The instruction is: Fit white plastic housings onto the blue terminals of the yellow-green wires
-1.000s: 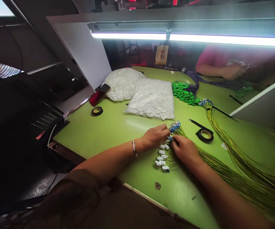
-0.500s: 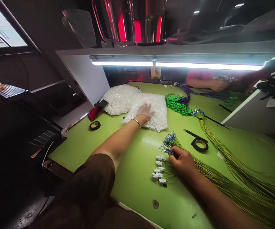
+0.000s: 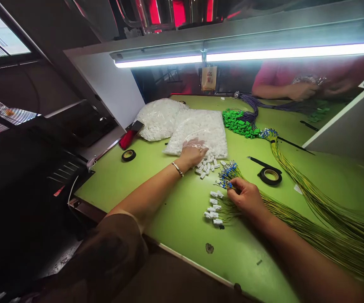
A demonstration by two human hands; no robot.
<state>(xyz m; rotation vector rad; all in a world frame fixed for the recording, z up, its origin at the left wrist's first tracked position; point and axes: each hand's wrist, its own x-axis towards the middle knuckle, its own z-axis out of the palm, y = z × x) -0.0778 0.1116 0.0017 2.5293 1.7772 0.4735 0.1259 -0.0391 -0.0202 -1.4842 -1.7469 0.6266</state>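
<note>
My left hand [image 3: 193, 154] is at the mouth of a clear plastic bag [image 3: 200, 126] full of white connector housings. Its fingers are spread, partly under the film. Loose white housings [image 3: 206, 167] lie on the table beside that hand. My right hand [image 3: 247, 197] pinches at the tip end of a bundle of yellow-green wires [image 3: 282, 219], whose ends carry metal terminals with blue collars [image 3: 228, 171]. Just left of the right hand, several white housings fitted on wires [image 3: 213, 208] lie in a loose group.
A second bag of white housings [image 3: 159, 120], a phone [image 3: 130, 134] and black tape rolls [image 3: 128, 155] lie on the green table. Green connectors [image 3: 240, 124], another wire bundle [image 3: 290, 181], a cutter knife [image 3: 260, 163] and tape [image 3: 269, 176] are rightward. Across the bench, a person's hands [image 3: 304, 90] show.
White housings now lie spilled in front of the bag. My left hand has drawn back slightly toward the bag's mouth. My right hand keeps its hold at the wire tips. The view has tilted down.
</note>
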